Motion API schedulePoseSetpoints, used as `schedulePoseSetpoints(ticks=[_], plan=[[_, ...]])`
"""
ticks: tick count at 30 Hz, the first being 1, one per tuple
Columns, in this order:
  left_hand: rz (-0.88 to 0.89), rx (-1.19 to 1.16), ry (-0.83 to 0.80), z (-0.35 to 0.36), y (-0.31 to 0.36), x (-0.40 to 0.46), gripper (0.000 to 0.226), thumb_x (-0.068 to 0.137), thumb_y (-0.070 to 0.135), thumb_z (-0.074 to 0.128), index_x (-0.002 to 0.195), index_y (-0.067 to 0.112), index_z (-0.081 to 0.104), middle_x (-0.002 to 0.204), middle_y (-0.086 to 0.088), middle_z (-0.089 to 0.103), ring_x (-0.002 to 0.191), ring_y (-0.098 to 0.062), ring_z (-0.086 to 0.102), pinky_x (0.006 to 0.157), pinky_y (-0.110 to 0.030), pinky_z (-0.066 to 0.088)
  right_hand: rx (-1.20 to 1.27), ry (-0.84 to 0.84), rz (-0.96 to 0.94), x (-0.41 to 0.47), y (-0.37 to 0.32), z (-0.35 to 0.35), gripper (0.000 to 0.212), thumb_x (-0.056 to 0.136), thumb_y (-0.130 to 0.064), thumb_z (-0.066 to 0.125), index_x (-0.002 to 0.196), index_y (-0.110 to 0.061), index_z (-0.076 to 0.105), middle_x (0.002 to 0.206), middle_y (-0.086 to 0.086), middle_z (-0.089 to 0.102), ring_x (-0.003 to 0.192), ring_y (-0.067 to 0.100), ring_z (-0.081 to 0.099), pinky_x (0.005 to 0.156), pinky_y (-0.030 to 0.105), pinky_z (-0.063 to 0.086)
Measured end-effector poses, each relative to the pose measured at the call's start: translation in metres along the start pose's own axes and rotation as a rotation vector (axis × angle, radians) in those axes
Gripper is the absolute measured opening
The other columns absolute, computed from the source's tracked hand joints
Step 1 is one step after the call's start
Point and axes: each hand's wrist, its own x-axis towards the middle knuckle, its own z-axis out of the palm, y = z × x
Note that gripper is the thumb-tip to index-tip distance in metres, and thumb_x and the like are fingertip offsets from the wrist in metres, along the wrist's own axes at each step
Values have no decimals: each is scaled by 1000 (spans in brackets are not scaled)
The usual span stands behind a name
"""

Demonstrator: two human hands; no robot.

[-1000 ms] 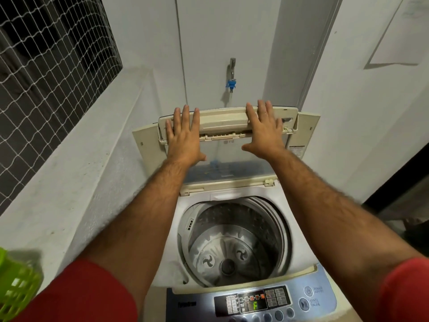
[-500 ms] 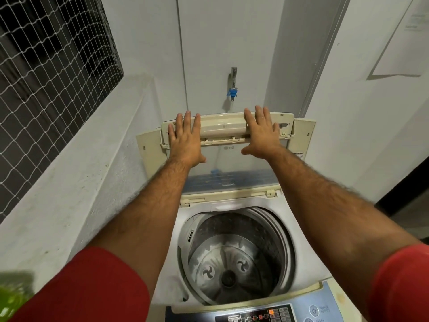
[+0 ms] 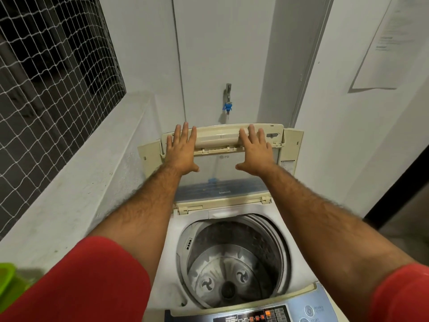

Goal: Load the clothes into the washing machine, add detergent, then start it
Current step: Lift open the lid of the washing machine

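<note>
- Cream plastic and grey steel fill the view: the washing machine (image 3: 229, 228) stands open, its empty drum (image 3: 234, 263) at 6 o'clock with no clothes in sight.
- Folded lid (image 3: 222, 145), at 12 o'clock, now sits nearer the back wall (image 3: 220, 54) than a second ago, its fold tighter; loading looks clear to begin.
- Mesh-screened window (image 3: 51, 77) and concrete ledge (image 3: 69, 182) hem the machine from 9 o'clock; open floor lies toward 3 o'clock.
- Left hand (image 3: 181, 147) lies flat, fingers straight, pressing the lid's left end.
- Right hand (image 3: 255, 149) mirrors it, flat against the lid's right end.
- Control panel (image 3: 267, 314), lit, sits at the 6 o'clock edge.
- Green basket (image 3: 7, 282) peeks in at 8 o'clock, contents hidden.
- Blue-tipped tap (image 3: 228, 98) hangs just above the lid.
</note>
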Motion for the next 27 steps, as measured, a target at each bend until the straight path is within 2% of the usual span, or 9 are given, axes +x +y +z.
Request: schedulePoseSetpoints(ticks=[6,12,19,23,27], plan=[[52,49,59,1,-5,-19,130,67,46,82,151,16,-12,159,-10,-21,145,-30,-20,117,-46,-6,-9,15,-21,-15,4,-4,109,80,-40,77,156,-27,0,166,3,-9,151,35,-9,120,60,11],[30,35,81,10,-2,-34,127,69,53,77,151,15,-13,158,-12,-22,144,-31,-22,116,-45,-5,-5,2,-28,-26,6,-7,104,82,-41,75,156,-26,3,166,4,-9,151,35,-8,120,58,12],[40,-72,5,52,9,-71,120,74,58,70,151,22,-14,157,-8,-26,143,-28,-26,116,-44,-4,34,-29,-7,-54,13,9,106,85,-45,70,157,-26,-5,166,2,-11,152,33,-7,119,54,14],[53,-130,15,73,22,-95,108,79,62,62,152,24,-7,158,-8,-22,145,-27,-22,120,-46,1,50,-72,28,-82,23,30,103,85,-53,66,157,-26,-3,166,4,-6,152,31,-5,121,50,13],[81,-215,-68,100,34,-127,103,80,62,60,153,24,-2,159,-9,-18,146,-26,-19,118,-44,0,108,-117,58,-116,36,54,102,84,-55,66,157,-28,0,166,3,-2,152,30,-2,121,49,13]])
